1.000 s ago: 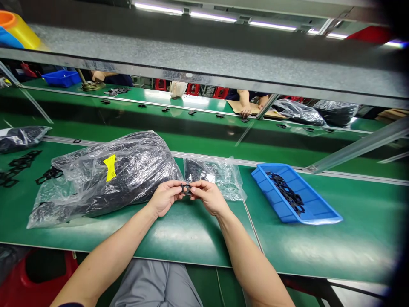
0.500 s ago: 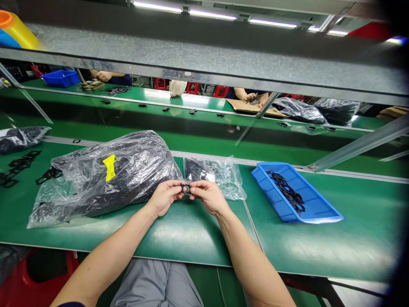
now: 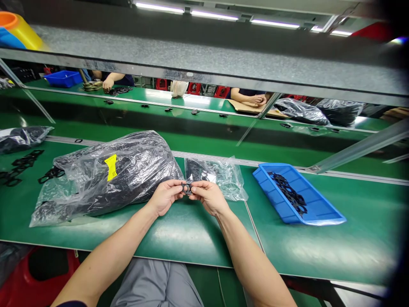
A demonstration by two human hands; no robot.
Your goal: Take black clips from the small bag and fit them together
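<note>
Between my two hands is a small black frame-like part (image 3: 186,189) with a round opening. My left hand (image 3: 165,197) pinches its left end, and my right hand (image 3: 209,197) pinches the right end. Both hands are above the green table (image 3: 179,238), close to its middle. Just left of them lies a large clear bag (image 3: 140,166) full of black parts, with a yellow label (image 3: 111,167) on it. Behind my right hand rests a smaller clear bag (image 3: 228,177), holding dark parts and something white.
On the right stands a blue bin (image 3: 319,207) with several black parts (image 3: 289,194) inside. More black parts (image 3: 24,164) lie at the far left. A metal shelf (image 3: 204,76) crosses overhead. Beyond it, co-workers' hands (image 3: 108,83) are at another green bench.
The black part has turned slightly in my fingers, so its opening shows more plainly. Across the bench, one co-worker's hand has moved to the dark parts there. The bags and bin remain in place.
</note>
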